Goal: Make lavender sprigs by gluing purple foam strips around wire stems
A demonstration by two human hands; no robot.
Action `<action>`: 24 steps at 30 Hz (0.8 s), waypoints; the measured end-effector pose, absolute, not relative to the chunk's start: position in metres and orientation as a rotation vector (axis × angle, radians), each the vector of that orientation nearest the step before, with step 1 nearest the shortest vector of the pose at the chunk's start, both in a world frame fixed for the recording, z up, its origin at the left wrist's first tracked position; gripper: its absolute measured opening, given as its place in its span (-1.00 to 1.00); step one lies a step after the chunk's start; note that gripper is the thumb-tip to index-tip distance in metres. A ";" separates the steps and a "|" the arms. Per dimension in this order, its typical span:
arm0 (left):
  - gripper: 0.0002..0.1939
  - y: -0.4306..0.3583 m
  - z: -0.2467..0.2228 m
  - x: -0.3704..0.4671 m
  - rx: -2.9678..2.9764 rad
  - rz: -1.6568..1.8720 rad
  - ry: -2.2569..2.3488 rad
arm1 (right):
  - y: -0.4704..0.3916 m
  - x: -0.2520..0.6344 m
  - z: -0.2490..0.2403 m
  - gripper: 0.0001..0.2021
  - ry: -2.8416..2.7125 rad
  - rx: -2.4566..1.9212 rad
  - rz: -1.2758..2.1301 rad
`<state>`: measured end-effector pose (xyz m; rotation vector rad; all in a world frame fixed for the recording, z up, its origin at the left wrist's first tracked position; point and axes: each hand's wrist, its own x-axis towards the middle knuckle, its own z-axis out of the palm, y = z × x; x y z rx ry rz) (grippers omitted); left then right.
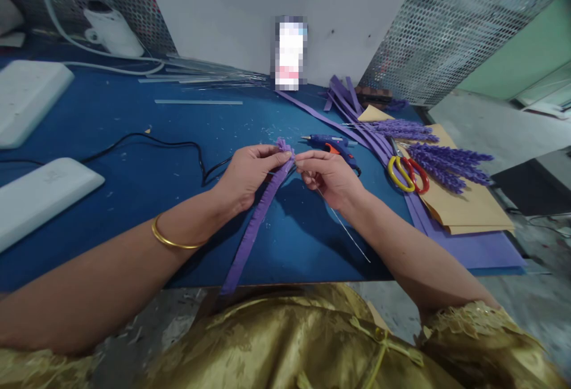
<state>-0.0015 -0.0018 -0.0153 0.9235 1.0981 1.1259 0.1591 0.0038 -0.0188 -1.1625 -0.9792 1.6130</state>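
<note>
Near the middle of the blue table, my left hand (250, 173) pinches a fringed purple strip (259, 213) near its bunched top end. The strip hangs down toward the table's front edge. My right hand (328, 176) is closed beside it, fingertips meeting the strip and a thin wire (348, 233) that slants down to the right below the palm. Just behind my right hand lies a blue and orange glue gun (330, 140), its nozzle pointing left. How the wire joins the bunched purple end is hidden by my fingertips.
Scissors (407, 175), purple flower sprigs (450, 160), tan paper (473, 207) and purple strips (348, 100) lie at the right. A phone (291, 53) stands at the back. White boxes (49, 198) and a black cord (173, 141) are at the left, clear sticks (198, 102) behind.
</note>
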 end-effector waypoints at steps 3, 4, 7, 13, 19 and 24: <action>-0.79 -0.002 -0.015 -0.002 0.879 1.104 1.087 | 0.004 0.159 -0.018 -0.86 -1.001 -1.144 1.547; -0.77 -0.003 -0.014 -0.002 0.872 1.095 1.086 | 0.004 0.159 -0.018 -0.87 -1.014 -1.140 1.518; -0.77 -0.004 -0.013 -0.002 0.893 1.053 1.092 | 0.005 0.160 -0.017 -0.90 -1.064 -1.137 1.426; -0.83 -0.006 -0.010 -0.001 0.871 1.027 1.115 | 0.003 0.160 -0.018 -0.95 -1.317 -1.186 1.138; -0.84 -0.008 -0.007 0.001 0.882 1.057 1.109 | -0.004 0.160 -0.022 -0.85 -1.755 -1.095 0.381; -0.82 -0.010 -0.008 0.002 0.874 1.075 1.088 | -0.009 0.161 -0.022 -0.80 -1.982 -1.102 -0.031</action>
